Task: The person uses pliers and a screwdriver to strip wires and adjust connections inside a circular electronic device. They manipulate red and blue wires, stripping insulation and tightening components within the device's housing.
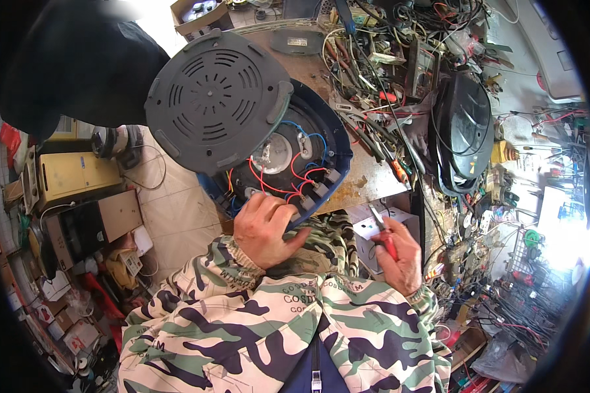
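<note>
An electric appliance with a blue housing (pixel 345 141) lies upside down on the bench in front of me, its wired inside exposed. Its round dark grey vented base cover (pixel 210 98) leans over the far left part of it. Red wires (pixel 262 177) and blue wires run to terminals near the right and near rim. My left hand (pixel 263 226) grips the near rim, fingers curled over it and thumb apart below. Off to the right of the housing, my right hand (pixel 400 259) is closed around red-handled pliers (pixel 388 243), their metal tip pointing up and away from the appliance.
Hand tools, including an orange-handled one (pixel 398 171), and tangled cables crowd the right of the wooden bench (pixel 367 187). Beyond them stands a dark rounded appliance (pixel 465 131). A white box (pixel 400 219) sits below the bench edge. Yellow equipment (pixel 78 180) lines the left floor.
</note>
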Demonstrator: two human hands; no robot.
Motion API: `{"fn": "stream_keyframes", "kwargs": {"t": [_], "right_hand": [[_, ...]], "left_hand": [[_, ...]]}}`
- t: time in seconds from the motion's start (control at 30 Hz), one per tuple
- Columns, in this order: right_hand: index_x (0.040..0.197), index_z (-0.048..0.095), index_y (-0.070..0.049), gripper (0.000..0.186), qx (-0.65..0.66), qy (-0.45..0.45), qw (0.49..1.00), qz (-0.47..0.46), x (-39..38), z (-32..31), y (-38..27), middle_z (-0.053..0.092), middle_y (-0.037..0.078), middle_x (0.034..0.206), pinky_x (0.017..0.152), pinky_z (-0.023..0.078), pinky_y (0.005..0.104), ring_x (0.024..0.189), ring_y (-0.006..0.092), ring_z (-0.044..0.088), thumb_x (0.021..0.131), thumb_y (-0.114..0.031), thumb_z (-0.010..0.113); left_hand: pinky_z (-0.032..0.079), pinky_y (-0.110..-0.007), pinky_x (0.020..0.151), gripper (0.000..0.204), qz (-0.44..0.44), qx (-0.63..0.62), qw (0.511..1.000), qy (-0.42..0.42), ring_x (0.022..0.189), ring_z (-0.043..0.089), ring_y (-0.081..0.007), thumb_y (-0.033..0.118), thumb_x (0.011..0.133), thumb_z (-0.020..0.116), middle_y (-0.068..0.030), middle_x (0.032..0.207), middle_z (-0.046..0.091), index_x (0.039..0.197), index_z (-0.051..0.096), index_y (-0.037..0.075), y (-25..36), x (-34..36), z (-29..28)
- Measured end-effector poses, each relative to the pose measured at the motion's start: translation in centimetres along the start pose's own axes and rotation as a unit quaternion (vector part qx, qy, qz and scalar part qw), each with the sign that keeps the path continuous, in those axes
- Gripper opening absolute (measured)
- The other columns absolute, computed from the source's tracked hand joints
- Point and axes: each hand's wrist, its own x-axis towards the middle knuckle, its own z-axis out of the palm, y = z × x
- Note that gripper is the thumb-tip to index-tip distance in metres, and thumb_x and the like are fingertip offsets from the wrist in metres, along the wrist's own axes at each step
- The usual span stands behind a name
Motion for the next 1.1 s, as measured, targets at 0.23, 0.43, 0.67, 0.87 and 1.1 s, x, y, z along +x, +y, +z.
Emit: {"fn": "stream_keyframes", "kwargs": {"t": [0.23, 0.43, 0.67, 0.87, 1.1], "right_hand": [[0.111, 0.072, 0.005, 0.027, 0.024, -0.014, 0.999, 0.024, -0.5, 4.5, 2.0, 0.067, 0.029, 0.127, 0.097, 0.055, 0.0455, 0.113, 0.0448, 0.068, 0.09, -0.012, 0.068], [0.113, 0.071, 0.005, 0.029, -0.046, 0.017, 0.998, -0.035, 0.0, 4.5, 1.4, 0.066, 0.026, 0.124, 0.095, 0.054, 0.0482, 0.108, 0.045, 0.066, 0.088, -0.008, 0.068], [0.094, 0.066, 0.004, 0.018, -0.269, 0.018, 0.953, -0.137, 4.0, 0.8, -2.6, 0.062, 0.02, 0.115, 0.089, 0.05, 0.0486, 0.103, 0.0382, 0.059, 0.08, -0.007, 0.07], [0.083, 0.069, -0.002, 0.011, -0.42, -0.097, 0.882, -0.192, 9.5, -0.4, -4.0, 0.064, 0.014, 0.094, 0.084, 0.05, 0.047, 0.094, 0.0336, 0.06, 0.082, -0.012, 0.067], [0.087, 0.074, -0.003, 0.014, -0.416, -0.196, 0.854, -0.243, 13.6, -0.8, -3.4, 0.069, 0.013, 0.09, 0.08, 0.055, 0.0441, 0.091, 0.0324, 0.066, 0.087, -0.015, 0.067]], "left_hand": [[0.046, -0.046, 0.086, 0.048, -0.011, 0.054, 0.998, -0.028, 0.101, 0.059, -0.0301, 0.027, 0.063, 0.094, -0.0062, 0.103, 0.063, 0.1, 0.068, 0.011, 1.0, 0.5, 1.3], [0.046, -0.045, 0.083, 0.042, -0.002, 0.066, 0.997, -0.039, 0.101, 0.058, -0.0293, 0.022, 0.067, 0.092, -0.0062, 0.103, 0.063, 0.098, 0.068, 0.011, 0.4, 0.1, 2.1], [0.045, -0.046, 0.083, 0.03, 0.017, 0.06, 0.998, -0.033, 0.098, 0.059, -0.0299, 0.02, 0.073, 0.088, -0.006, 0.099, 0.065, 0.096, 0.07, 0.01, 0.4, 0.1, 2.4], [0.045, -0.046, 0.083, 0.026, -0.001, 0.047, 0.999, -0.027, 0.097, 0.059, -0.0299, 0.021, 0.076, 0.087, -0.0062, 0.098, 0.065, 0.094, 0.071, 0.01, 0.3, -0.2, 2.2], [0.046, -0.044, 0.083, 0.026, -0.019, 0.03, 0.999, -0.02, 0.097, 0.06, -0.0282, 0.021, 0.076, 0.086, -0.0053, 0.097, 0.065, 0.094, 0.072, 0.01, 0.1, -0.4, 2.3]]}}
